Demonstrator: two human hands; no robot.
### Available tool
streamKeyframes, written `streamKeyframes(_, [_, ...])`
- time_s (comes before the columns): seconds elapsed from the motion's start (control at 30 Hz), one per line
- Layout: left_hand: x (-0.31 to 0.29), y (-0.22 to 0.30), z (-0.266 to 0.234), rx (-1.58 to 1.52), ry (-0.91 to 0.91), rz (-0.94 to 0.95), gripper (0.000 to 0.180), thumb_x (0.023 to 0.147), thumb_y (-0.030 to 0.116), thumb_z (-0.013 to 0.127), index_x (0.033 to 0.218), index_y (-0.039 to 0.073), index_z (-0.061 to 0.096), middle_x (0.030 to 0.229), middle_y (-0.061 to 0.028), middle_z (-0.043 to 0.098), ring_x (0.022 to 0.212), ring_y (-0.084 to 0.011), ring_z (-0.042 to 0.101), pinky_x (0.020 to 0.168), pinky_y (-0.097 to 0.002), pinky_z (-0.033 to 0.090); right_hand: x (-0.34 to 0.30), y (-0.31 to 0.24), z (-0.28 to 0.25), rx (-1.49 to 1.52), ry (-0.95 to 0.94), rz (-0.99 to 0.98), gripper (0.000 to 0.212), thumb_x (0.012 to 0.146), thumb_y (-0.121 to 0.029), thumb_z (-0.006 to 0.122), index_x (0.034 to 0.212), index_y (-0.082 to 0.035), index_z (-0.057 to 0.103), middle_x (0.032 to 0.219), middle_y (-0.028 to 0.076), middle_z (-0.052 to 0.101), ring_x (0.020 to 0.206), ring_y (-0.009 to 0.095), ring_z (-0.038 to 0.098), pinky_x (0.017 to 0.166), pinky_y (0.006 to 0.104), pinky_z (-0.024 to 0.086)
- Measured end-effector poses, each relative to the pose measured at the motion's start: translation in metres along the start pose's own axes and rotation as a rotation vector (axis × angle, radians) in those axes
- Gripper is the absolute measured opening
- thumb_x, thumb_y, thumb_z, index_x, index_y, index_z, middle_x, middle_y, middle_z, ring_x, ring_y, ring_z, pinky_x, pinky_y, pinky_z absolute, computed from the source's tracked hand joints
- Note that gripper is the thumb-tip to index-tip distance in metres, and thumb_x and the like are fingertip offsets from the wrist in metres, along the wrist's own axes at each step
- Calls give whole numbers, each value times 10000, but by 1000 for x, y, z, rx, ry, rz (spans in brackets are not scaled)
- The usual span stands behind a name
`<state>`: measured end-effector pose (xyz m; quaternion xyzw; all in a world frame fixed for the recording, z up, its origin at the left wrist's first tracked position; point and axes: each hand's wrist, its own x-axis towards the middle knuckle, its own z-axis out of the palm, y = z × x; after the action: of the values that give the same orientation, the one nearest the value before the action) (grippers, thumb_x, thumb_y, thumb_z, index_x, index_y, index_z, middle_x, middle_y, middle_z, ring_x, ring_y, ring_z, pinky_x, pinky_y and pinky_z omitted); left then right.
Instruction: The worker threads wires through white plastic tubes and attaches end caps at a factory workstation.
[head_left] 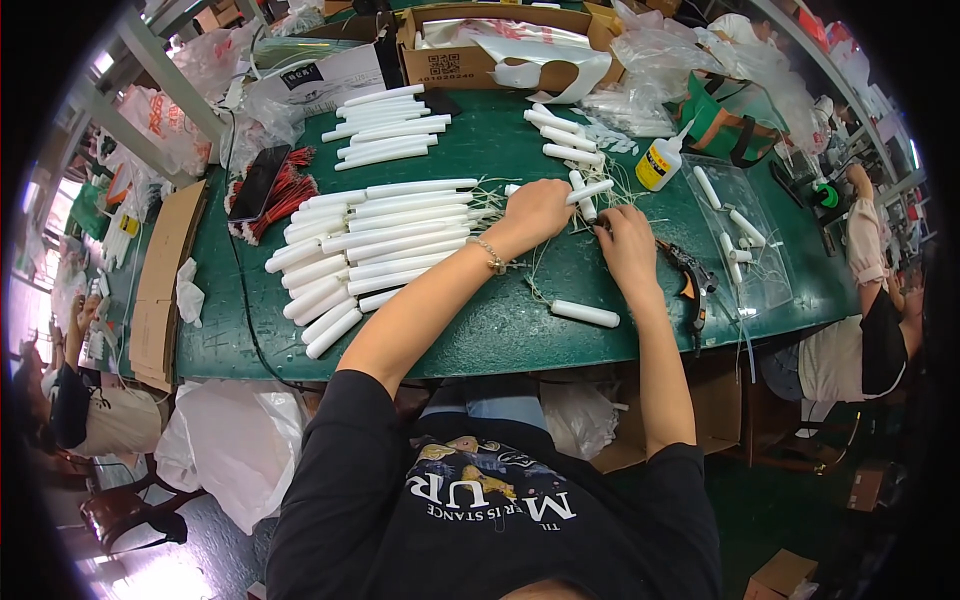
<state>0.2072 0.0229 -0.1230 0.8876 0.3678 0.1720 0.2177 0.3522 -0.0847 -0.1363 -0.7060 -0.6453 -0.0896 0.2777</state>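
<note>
While a white tube (590, 190) is pinched in the curled left hand (535, 208) at upper centre of the frame, thin wires (610, 215) are touched by the loosely closed right hand (625, 243) just beside it. Finished tubes (370, 245) are laid in rows left of centre on the green table (480, 320).

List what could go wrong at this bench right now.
1. The left hand holds a white tube over a tangle of thin wires; the wires could snag and drag nearby tubes.
2. The glue bottle stands close behind the right hand; a knock might tip it.
3. A loose tube lies near the table front edge and could roll off.
</note>
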Motion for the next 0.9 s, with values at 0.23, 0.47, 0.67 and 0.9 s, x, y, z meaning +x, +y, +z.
streamKeyframes(0.23, [0, 0, 6, 0, -2, -1, 251, 804, 289, 641, 868, 47, 653, 819, -165, 659, 791, -343, 638, 710, -448, 496, 0, 4, 6, -42, -47, 26, 103, 768, -97, 653, 838, -29, 618, 892, 143, 583, 884, 328, 555, 753, 423, 454])
streamKeyframes(0.47, [-3, 1, 3, -39, -64, 10, 221, 797, 279, 655, 907, 88, 668, 838, -151, 663, 818, -335, 637, 724, -434, 497, -7, 2, -1, 2, -35, 32, 93, 830, -82, 575, 863, -7, 619, 795, 165, 576, 804, 349, 557, 724, 431, 434])
streamKeyframes(0.67, [-4, 1, 1, -71, -96, 17, 226, 787, 275, 666, 935, 105, 681, 851, -144, 668, 829, -322, 640, 724, -431, 497, -11, -2, -12, 49, -104, 31, 174, 854, -92, 547, 987, -40, 646, 811, 166, 567, 821, 345, 556, 734, 423, 431])
streamKeyframes(0.9, [-3, 0, -1, -108, -119, 47, 237, 774, 288, 663, 929, 110, 693, 860, -142, 675, 825, -312, 644, 729, -415, 498, -12, -7, -28, 145, -221, 71, 226, 862, -86, 536, 1062, -28, 623, 853, 163, 556, 854, 337, 547, 764, 400, 428])
